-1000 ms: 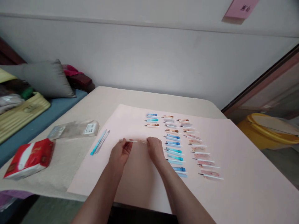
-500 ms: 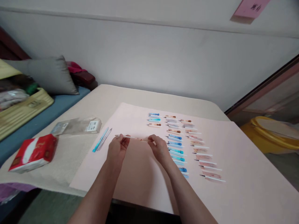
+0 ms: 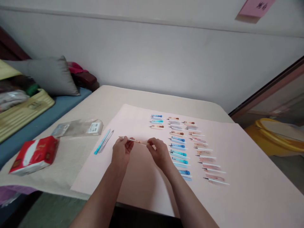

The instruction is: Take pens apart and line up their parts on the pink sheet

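Between my two hands, just above the pink sheet [image 3: 140, 186], a slim pale pen [image 3: 137, 141] with small red marks spans the gap. My left hand [image 3: 121, 150] pinches its white end, whose tip sticks out past the thumb. The other end is pinched by my right hand [image 3: 158, 150], and those fingertips partly hide it. Whether a refill sits inside the barrel is too small to tell. To the right lie rows of pen parts: blue barrels [image 3: 180, 146], brown-capped ones [image 3: 177, 133], and pinkish barrels with white refills [image 3: 215, 170].
A light blue pen [image 3: 102, 141] lies left of my hands beside slim grey pieces [image 3: 106, 141]. Farther left are a clear plastic packet [image 3: 78, 128] and a red tissue pack [image 3: 34, 155]. A wall borders the table's back; a yellow bucket [image 3: 275, 137] stands at right.
My hands have come slightly closer together, and the pen between them now slopes down toward the right. The laid-out pen parts have not moved.
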{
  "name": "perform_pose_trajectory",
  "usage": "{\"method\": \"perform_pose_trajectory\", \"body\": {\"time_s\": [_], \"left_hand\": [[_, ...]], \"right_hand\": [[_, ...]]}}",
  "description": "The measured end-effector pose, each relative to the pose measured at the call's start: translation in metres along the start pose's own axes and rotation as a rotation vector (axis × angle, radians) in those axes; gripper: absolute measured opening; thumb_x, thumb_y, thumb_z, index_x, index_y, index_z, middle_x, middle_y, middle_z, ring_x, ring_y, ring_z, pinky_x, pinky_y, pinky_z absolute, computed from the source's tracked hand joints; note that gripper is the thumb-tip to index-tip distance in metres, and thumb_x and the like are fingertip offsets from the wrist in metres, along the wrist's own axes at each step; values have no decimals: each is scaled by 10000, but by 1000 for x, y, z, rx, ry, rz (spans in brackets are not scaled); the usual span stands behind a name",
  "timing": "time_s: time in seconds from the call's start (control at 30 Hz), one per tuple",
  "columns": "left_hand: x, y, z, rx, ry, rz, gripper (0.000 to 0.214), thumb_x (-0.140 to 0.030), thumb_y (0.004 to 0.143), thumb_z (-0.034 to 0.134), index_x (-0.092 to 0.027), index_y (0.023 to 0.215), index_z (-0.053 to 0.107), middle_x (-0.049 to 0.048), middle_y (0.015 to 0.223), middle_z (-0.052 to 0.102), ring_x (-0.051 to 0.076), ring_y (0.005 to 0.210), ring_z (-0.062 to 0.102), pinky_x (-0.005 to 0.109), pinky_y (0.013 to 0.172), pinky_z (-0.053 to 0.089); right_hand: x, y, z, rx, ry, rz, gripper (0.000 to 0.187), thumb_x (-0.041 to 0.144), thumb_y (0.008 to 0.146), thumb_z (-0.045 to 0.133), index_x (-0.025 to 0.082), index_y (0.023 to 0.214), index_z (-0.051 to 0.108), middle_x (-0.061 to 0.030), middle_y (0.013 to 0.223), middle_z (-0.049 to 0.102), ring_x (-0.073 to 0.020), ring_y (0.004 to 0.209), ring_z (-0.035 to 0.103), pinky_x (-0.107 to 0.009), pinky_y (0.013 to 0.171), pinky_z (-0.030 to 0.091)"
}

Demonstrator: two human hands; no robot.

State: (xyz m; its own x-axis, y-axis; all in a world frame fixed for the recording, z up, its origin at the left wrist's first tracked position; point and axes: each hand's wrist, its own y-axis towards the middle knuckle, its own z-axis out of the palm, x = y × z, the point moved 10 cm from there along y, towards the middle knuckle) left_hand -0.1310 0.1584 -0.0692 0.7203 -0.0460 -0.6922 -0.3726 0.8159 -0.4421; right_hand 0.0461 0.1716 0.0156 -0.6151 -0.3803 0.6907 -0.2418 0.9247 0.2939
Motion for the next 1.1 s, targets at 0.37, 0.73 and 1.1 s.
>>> {"method": "perform_pose_trajectory", "body": {"time_s": [0.37, 0.73, 1.1], "left_hand": [[7, -5, 2, 19, 100, -62, 63, -141, 777, 581, -142, 753, 522, 112, 825, 660, 124, 646, 620, 228, 580, 499], [9, -6, 5, 42, 119, -64, 89, -177, 763, 611, -142, 772, 530, 102, 848, 662, 123, 679, 624, 227, 603, 491], [4, -9, 10, 58, 128, -19, 84, -163, 771, 596, -145, 776, 514, 105, 837, 658, 138, 711, 640, 237, 628, 512]], "right_hand": [[-5, -3, 3, -28, 36, 55, 96, 189, 776, 506, 198, 809, 596, -26, 758, 631, -166, 729, 551, -258, 660, 388], [-17, -5, 4, -88, 203, 161, 106, 243, 772, 507, 197, 750, 601, -5, 695, 638, -140, 640, 552, -238, 609, 389], [-23, -6, 21, 57, 215, 251, 168, 263, 807, 453, 194, 692, 555, 9, 612, 609, -122, 554, 501, -223, 537, 344]]}}
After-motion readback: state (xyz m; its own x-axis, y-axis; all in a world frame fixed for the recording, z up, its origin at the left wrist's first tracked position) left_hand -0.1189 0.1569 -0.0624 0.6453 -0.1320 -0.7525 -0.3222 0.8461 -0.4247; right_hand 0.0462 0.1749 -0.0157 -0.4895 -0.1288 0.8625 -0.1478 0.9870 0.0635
